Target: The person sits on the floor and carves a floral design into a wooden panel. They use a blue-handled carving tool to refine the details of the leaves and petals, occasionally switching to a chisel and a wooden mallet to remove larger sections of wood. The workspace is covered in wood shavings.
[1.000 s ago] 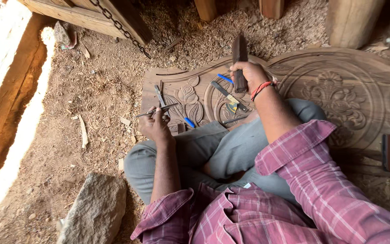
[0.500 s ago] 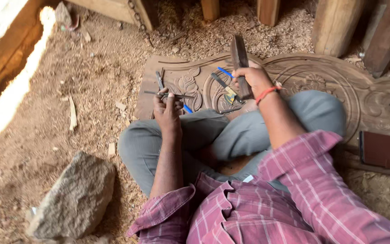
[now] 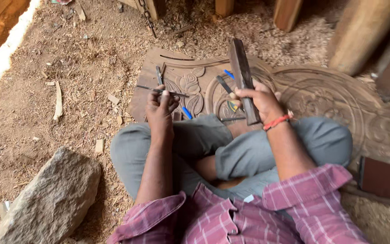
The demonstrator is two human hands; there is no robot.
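Chisel (image 3: 161, 91) gripped crosswise in left hand (image 3: 160, 106), thin steel shaft poking out both sides of the closed fingers (image 3: 168, 98), tip end toward the right. Held just above carved panel (image 3: 190, 86), over the leaf-and-flower relief. Mallet (image 3: 243, 86), a dark wooden bar, clamped upright in right hand (image 3: 260, 101), fingers wrapped fully round its lower part, head raised above the panel. Between the two hands and slightly beyond: more chisels (image 3: 224, 86) lying on the panel, some with blue handles (image 3: 186, 112).

Step in hand, by the look of it: picking or turning a chisel to readiness, no cut under way, since the edge is not set on the wood and the mallet is lifted clear. Next move would call for swinging the chisel point-down onto a line of the relief, steadying it, then short taps.

Below the hands, crossed legs in grey trousers (image 3: 249, 153); pink checked sleeves nearer. Left of the left hand, sawdust-strewn floor (image 3: 46, 99) and a rough stone (image 3: 50, 199). Right of the right hand, a round carved medallion (image 3: 326, 99).
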